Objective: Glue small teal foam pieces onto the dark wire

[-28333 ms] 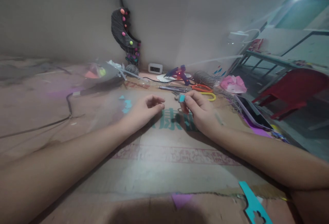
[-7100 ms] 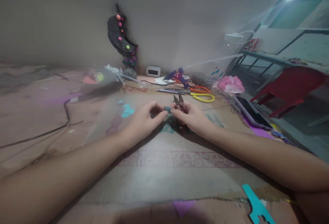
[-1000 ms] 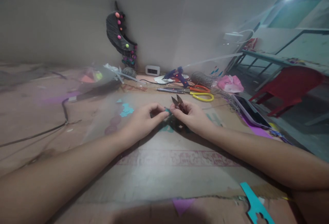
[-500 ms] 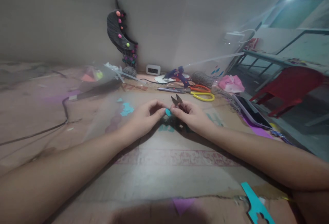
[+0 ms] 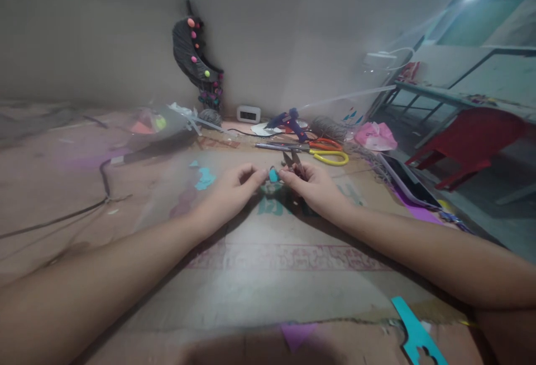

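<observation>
Between my fingertips is a small turquoise paper piece (image 5: 273, 175), over a printed cardboard sheet (image 5: 268, 284). My left hand (image 5: 240, 186) pinches its left side between thumb and fingers. Its right edge meets the fingertips of my right hand (image 5: 312, 183), which also holds small scissors (image 5: 295, 161) with the parted blades pointing up and away from me. The scissors' handles are hidden in the palm. To the left of my left hand lie turquoise paper scraps (image 5: 205, 178).
Behind my hands lie larger scissors (image 5: 330, 157) with yellow and orange handles, a glue gun (image 5: 291, 124) and a small clock (image 5: 248, 114). A phone (image 5: 408, 181) lies at right. A cut turquoise sheet (image 5: 419, 334) is at the near edge. A decorated black crescent (image 5: 190, 52) is against the wall.
The turquoise piece has shifted slightly up and now looks more folded or curled. The small scissors have moved a little to the right within my right hand.
</observation>
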{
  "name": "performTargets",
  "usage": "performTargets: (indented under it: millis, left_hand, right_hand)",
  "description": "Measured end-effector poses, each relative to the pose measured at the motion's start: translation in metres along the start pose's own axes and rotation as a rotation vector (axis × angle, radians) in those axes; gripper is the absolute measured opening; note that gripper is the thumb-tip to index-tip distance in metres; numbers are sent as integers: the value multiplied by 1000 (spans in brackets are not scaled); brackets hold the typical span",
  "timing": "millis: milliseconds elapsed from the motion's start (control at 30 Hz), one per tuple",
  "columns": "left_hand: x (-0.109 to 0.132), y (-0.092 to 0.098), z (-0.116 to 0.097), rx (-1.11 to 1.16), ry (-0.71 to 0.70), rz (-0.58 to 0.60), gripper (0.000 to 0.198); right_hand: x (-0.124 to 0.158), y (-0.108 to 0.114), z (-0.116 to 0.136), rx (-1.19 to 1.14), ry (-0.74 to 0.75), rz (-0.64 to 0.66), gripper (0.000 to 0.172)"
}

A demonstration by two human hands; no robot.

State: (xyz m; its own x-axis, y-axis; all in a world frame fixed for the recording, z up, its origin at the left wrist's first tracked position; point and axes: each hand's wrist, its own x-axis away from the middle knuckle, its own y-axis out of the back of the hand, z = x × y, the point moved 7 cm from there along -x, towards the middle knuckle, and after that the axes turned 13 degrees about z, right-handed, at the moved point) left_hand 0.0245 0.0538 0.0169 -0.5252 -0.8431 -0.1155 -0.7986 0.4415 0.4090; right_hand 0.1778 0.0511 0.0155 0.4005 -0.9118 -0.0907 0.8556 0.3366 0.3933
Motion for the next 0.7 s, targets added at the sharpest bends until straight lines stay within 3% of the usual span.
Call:
performTargets:
  millis: [233,467,700]
  left_hand:
    - [0,-2,-4,6,-1,35,22]
    - [-1,-5,-1,-2,-16,80,25]
    - [0,-2,-2,14,-5,39,24]
  right_hand:
    - [1,0,0,-39,-9,7,36]
    - [2,6,9,-17,91,-52,32]
    - [-1,-1,-1,3,-11,33,34]
